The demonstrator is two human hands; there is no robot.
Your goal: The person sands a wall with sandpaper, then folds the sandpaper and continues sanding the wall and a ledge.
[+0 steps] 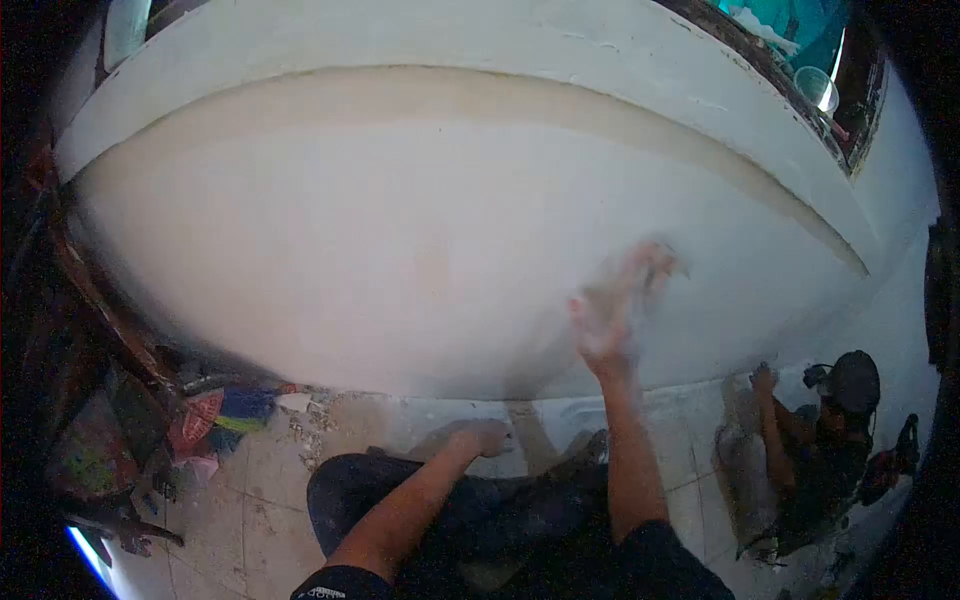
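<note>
Blurring over the pale wall, toward its lower right edge, the right hand showed too unclearly to tell whether it gripped anything; the left hand was near the bottom edge, its grip also unreadable, while another person was low by the right corner

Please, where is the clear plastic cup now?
In the head view, the clear plastic cup is at the upper right, by the dark ledge above the white wall, near the teal sheet.

Wall ahead — floor before it, litter left, cup upper right — another person lower right.
</note>
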